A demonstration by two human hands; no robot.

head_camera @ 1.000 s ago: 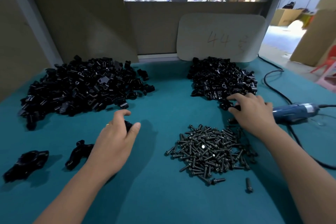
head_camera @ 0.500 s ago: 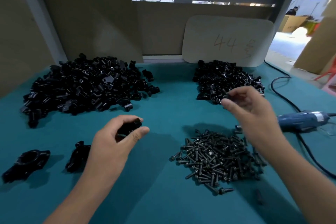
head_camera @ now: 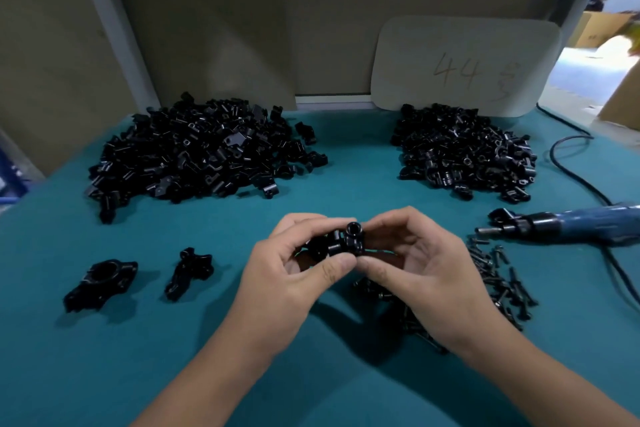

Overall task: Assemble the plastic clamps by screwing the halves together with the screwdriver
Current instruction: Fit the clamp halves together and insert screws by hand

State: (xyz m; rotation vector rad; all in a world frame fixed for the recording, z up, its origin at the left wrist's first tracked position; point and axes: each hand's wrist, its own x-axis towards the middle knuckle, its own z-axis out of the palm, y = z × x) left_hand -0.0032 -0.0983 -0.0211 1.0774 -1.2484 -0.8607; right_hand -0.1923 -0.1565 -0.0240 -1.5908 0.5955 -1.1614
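Both hands are up over the middle of the table (head_camera: 311, 374), meeting at the centre. My left hand (head_camera: 294, 274) has its fingers curled round a black clamp half (head_camera: 320, 248), thumb pressed along the near side, index over the top. My right hand (head_camera: 412, 270) is curled too, thumb and fingers pinching the other half (head_camera: 353, 239), the one with a round socket facing up. The two halves are touching, pressed end to end between the hands; I cannot tell whether they are fully seated. Neither hand is wide, both narrow and gripping.

The screwdriver (head_camera: 568, 225) lies on the table by the right edge, blue body, tip pointing left, untouched, its cable (head_camera: 568, 163) looping back toward the far right corner. The screws (head_camera: 495, 284) sit in a loose heap just right of and under my right hand, partly hidden by the wrist.

A big pile (head_camera: 194, 152) of black parts is at the far left of the table, and a smaller pile (head_camera: 464, 152) at the far right, well apart from each other. Two finished clamps lie near the left edge: a larger one (head_camera: 100, 279) and, just beside it toward centre, a second clamp (head_camera: 188, 270). A card (head_camera: 464, 66) marked 44 leans against the back wall behind the smaller pile.
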